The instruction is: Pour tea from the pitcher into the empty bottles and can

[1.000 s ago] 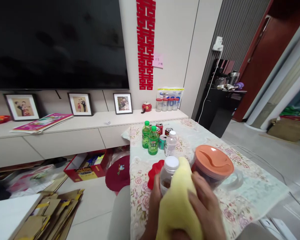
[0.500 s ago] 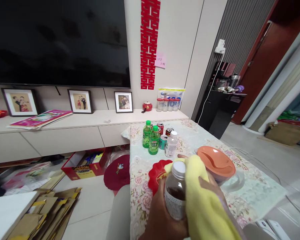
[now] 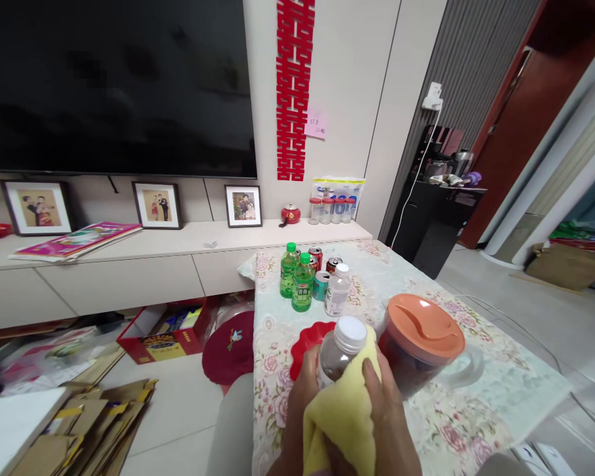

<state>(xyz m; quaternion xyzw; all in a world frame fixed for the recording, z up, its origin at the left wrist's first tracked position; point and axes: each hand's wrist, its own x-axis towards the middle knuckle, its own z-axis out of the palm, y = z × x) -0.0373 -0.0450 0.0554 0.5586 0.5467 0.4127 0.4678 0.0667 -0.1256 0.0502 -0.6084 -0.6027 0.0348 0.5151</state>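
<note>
A clear plastic bottle [image 3: 333, 360] with a white cap stands tilted between my hands, low in the view. My left hand [image 3: 300, 403] is wrapped round its left side. With my right hand [image 3: 389, 410] I press a yellow cloth [image 3: 344, 413] against the bottle's right side and front, so its lower part is covered. A red scalloped dish [image 3: 305, 344] lies just behind the bottle, partly hidden. To the right is a large pitcher [image 3: 409, 363] with an orange lid. Further back stand two green drink bottles [image 3: 302, 291], a white-capped clear bottle [image 3: 337, 291] and several cans [image 3: 320, 285].
A flowered tablecloth [image 3: 272, 337] covers the table. Left of it are a dark red stool [image 3: 231, 347], a red box [image 3: 166, 334] and flattened cardboard [image 3: 89, 423] on the floor. Behind runs a white cabinet [image 3: 129, 264] with framed photos and jars [image 3: 327, 210].
The cloth has moved from beside the bottle's cap and upper side down over its front and lower part. My right hand has come lower with it, uncovering more of the pitcher.
</note>
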